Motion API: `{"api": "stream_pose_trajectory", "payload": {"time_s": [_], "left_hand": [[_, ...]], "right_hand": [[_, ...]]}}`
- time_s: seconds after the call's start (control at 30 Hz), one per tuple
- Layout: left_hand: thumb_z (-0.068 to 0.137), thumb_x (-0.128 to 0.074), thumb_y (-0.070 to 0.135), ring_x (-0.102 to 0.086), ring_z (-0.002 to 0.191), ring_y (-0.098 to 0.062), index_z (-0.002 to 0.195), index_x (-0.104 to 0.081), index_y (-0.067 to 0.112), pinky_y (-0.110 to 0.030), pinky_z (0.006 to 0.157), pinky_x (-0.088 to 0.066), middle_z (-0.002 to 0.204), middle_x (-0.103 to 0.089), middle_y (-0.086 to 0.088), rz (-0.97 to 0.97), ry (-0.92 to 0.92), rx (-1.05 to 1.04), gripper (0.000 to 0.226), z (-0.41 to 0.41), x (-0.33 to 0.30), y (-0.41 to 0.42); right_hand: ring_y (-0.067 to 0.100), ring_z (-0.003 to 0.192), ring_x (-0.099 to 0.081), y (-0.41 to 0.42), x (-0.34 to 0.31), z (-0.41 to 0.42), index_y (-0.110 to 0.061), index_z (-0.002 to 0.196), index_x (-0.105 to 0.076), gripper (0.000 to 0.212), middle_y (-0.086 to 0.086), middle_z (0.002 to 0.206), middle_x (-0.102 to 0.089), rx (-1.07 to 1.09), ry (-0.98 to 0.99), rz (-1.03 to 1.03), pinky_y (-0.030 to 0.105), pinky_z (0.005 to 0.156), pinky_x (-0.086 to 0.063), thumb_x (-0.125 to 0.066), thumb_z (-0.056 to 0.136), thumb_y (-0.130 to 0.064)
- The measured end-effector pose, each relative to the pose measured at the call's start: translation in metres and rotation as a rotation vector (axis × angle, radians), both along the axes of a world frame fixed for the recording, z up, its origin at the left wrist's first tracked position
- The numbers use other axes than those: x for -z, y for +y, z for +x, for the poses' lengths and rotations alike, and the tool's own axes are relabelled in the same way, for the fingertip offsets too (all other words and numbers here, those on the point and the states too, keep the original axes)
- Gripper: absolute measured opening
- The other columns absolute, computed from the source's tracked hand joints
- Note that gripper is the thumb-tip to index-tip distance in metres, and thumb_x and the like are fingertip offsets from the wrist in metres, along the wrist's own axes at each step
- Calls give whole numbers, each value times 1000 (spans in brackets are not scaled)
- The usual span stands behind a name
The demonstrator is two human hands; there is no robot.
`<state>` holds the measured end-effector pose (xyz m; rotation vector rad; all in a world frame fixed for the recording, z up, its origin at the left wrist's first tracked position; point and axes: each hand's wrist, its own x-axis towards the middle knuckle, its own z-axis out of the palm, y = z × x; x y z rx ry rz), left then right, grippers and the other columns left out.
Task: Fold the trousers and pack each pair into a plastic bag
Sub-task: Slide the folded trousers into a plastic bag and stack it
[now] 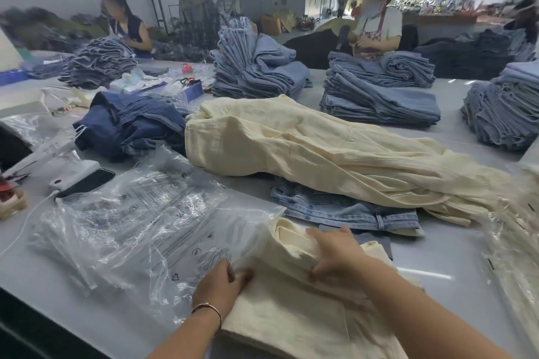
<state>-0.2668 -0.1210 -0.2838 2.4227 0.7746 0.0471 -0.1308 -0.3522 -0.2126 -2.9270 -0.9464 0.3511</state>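
Folded cream trousers (pixel 297 309), of soft, matte woven cloth with a flat rectangular shape, are laid at the near edge of the smooth grey table (pixel 87 300). Their far end is gripped by the right hand (pixel 335 253), the fingers curled over the layered fold and the thumb set against its side. The left hand (pixel 218 285) is placed at the left edge of the trousers, where the thin, glossy film of a clear bag (pixel 253 245) is pinched against the cloth; the fingers are bent and kept together. The mouth of the bag is seen around the far end of the trousers.

A crinkled stack of printed clear bags (pixel 140 221) is spread just left of the trousers. Beyond them, a long, rumpled cream heap (pixel 320 148) is draped over flat light-blue denim (pixel 335 207). A dark-blue bundle (pixel 131 122) is bunched to the left of the heap. Squared piles of pale jeans (pixel 379 96) are set further back, where two seated people are found. A white device (pixel 78 175) with a dark face and a cable is lying on the left.
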Motion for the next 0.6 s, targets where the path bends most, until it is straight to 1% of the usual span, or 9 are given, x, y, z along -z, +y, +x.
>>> {"api": "stream_pose_trajectory", "payload": {"time_s": [0.07,0.13,0.17,0.27,0.33,0.4,0.47,0.53,0.6], "left_hand": [[82,-58,62,-47,58,-14,70,-38,23,-29,52,-31,64,-52,3,-2,2,-2,45,0,0,0],[80,-58,65,-47,57,-14,71,-39,23,-29,51,-29,63,-52,3,-15,-8,-1,47,0,0,0],[80,-58,67,-47,56,-14,71,-39,23,-28,50,-29,63,-52,3,-19,-16,0,48,1,1,0],[78,-57,69,-49,56,-12,70,-40,24,-28,48,-28,61,-54,2,-5,-27,-1,49,1,2,1],[77,-57,70,-51,57,-12,71,-41,23,-27,49,-29,61,-55,2,-9,-29,-2,50,2,4,2],[75,-59,70,-53,59,-11,71,-44,23,-27,51,-32,63,-57,3,-24,-34,-10,50,2,6,3],[74,-61,69,-55,62,-10,72,-47,25,-26,52,-34,66,-59,5,-29,-40,-16,46,2,6,4],[75,-61,66,-56,64,-10,73,-48,28,-26,54,-35,68,-60,8,-29,-34,-8,40,2,7,5],[76,-62,65,-57,67,-11,73,-49,30,-27,56,-38,70,-61,9,-38,-26,-3,37,2,8,5]], "right_hand": [[26,102,-52,-3,3,-8,-28,150,-15,99,5,103,-62,-112,-99,8,39,110,-28,-63,66,-43],[28,77,-52,-6,0,-22,-43,148,16,106,5,81,-57,-193,-105,27,38,82,-44,-59,74,-33],[28,70,-50,-7,-2,-30,-52,142,24,106,5,80,-54,-208,-74,56,36,67,-42,-58,78,-31],[35,84,-58,-11,-8,-54,-67,131,25,102,17,126,-45,-277,27,35,40,72,-47,-61,84,-41],[42,104,-55,-9,-8,-69,-66,133,24,108,28,153,-9,-305,119,-30,47,92,-45,-68,76,-59],[42,115,-47,-7,-7,-86,-60,138,22,98,29,155,12,-314,97,-101,52,97,-37,-60,83,-57],[39,99,-59,-5,-2,-101,-58,145,-10,74,37,150,-19,-348,-208,-167,46,85,-47,-55,89,-42],[27,64,-67,-6,-1,-112,-54,129,-52,65,23,118,-65,-278,-332,-257,35,56,-55,-68,67,-39],[28,56,-67,-5,11,-117,-47,129,-53,63,17,104,-72,-278,-412,-211,35,48,-54,-56,67,-34]]}}
